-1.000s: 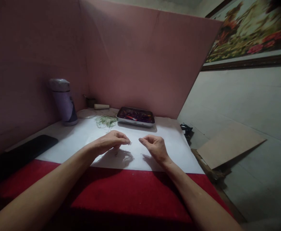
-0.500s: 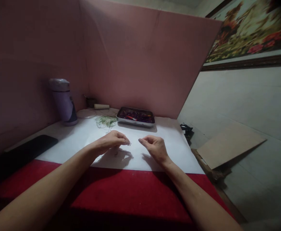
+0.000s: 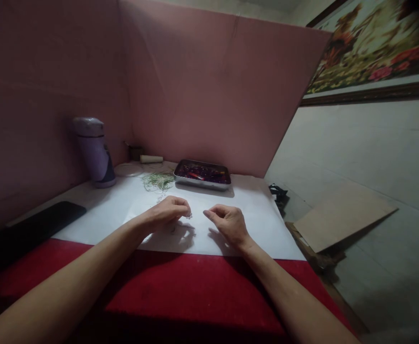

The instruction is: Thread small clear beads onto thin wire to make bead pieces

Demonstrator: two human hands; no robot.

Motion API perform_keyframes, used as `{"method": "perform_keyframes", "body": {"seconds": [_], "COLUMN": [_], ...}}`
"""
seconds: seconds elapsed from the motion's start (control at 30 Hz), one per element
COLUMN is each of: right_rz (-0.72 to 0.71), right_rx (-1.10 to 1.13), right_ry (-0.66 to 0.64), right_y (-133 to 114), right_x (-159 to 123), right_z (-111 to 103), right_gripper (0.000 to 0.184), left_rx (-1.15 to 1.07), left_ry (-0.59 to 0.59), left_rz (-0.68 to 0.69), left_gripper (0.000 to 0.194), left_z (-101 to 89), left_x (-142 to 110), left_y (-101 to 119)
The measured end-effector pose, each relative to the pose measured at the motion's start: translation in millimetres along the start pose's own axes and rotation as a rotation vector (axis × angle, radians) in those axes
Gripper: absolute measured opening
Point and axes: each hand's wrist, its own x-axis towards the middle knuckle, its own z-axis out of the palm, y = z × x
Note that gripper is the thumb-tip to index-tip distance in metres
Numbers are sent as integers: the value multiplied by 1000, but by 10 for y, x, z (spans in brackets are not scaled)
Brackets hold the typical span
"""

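Just above a white sheet (image 3: 255, 215), my left hand (image 3: 169, 211) is closed in a pinch on some small clear beads (image 3: 188, 216) that show at its fingertips. Facing it a short gap away, my right hand (image 3: 229, 222) has thumb and forefinger pressed together; whatever they pinch is too fine to make out. Behind my left hand, more small clear bits (image 3: 161, 197) lie on the sheet. Beyond them rests a loose tangle of pale green thread (image 3: 158, 181). A metal tray (image 3: 202, 184) of dark purple pieces, with a red item on top, stands at the back.
A purple bottle (image 3: 96, 160) stands at the back left, near a pale roll (image 3: 151, 159) and a small dark container (image 3: 135, 153). A black flat object (image 3: 51, 217) lies left. Red cloth (image 3: 195, 291) covers the near edge. Pink panels (image 3: 209, 91) rise behind.
Both hands have shifted very slightly left and down. The pinched grips look the same, and the things on the sheet have stayed put.
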Motion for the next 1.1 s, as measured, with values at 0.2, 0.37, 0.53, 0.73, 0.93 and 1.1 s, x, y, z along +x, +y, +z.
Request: {"method": "perform_keyframes", "body": {"seconds": [0.2,0.37,0.53,0.73,0.93,1.1], "right_rz": [-56,-143,-137,-186,-34,55], "right_rx": [4,-51,-106,27,115,212], "right_ry": [-7,-21,-22,-76,-180,-193], "right_y": [4,15,46,-75,-192,-175], "right_x": [2,13,11,-8,-27,-7], "right_z": [9,30,56,89,142,123], "right_gripper": [23,17,11,18,11,13], "left_rx": [23,40,39,1,-27,-56], "left_ry": [31,35,54,35,7,57], "left_rz": [3,-4,-57,-66,-83,-76], "left_gripper": [12,13,12,13,15,14], "left_z": [19,41,75,107,137,130], "left_x": [3,5,53,41,20,48], "left_y": [3,7,-30,3,16,23]}}
